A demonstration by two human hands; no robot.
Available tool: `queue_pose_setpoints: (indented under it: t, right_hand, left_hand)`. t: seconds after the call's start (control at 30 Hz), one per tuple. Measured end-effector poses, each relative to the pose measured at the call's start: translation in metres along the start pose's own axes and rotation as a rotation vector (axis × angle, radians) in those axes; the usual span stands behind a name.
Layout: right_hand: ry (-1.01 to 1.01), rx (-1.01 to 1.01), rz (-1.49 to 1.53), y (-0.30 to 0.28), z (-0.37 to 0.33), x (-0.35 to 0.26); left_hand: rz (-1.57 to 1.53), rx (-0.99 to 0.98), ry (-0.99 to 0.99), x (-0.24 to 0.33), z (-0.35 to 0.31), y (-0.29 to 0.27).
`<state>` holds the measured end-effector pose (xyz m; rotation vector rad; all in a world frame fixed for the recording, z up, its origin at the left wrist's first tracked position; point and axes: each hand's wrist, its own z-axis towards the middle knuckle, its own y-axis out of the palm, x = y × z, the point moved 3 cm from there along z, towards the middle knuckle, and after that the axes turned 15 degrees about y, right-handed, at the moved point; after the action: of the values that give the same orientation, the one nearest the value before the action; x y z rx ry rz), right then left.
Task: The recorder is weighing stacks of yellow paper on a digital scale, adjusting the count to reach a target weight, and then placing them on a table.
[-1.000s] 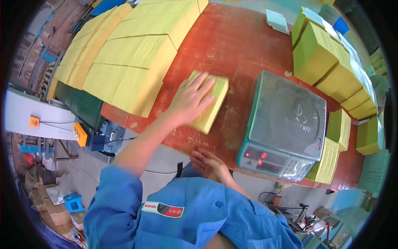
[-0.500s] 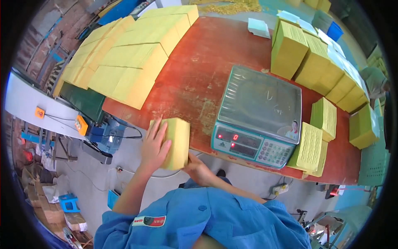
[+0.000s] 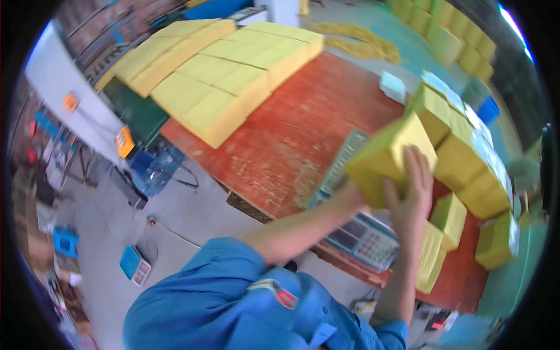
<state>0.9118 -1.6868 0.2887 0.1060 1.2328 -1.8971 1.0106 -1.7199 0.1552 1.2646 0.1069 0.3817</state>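
Yellow block [image 3: 382, 163]: raised in my hands, hiding part of the scale [image 3: 373, 240]
Right hand [image 3: 413, 186]: fingers together, thumb apart, gripping it
Left hand [image 3: 356, 197]: fingers hidden, cannot tell
Red table [image 3: 291, 128]: surface runs left to near edge
Blue bin [image 3: 488, 111]: far right, contents unclear

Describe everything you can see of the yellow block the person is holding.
The yellow block is box-shaped, with flat faces, one brighter. It looks like stacked paper, though blur hides detail. It is held tilted, covering part of the scale from this view; whether they touch cannot be told. The right hand grips its right side with thumb and fingers; the left forearm reaches its lower left, the left hand hidden.
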Motion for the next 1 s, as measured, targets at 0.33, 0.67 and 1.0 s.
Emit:
queue_pose_setpoints:
  t: [0.33,0.67,1.0]
  right_hand:
    - [0.044,-0.191,-0.177,0.013,-0.011,0.022]
    - [0.016,-0.143,0.089,0.059,-0.038,-0.114]
    - [-0.104,-0.381,0.300,0.173,-0.038,-0.218]
  left_hand:
    - [0.706,0.251,-0.554,0.170,-0.111,0.007]
    - [3.020,-0.132,-0.353,0.477,-0.023,-0.047]
    - [2.317,-1.193,-0.175,0.421,-0.093,0.002]
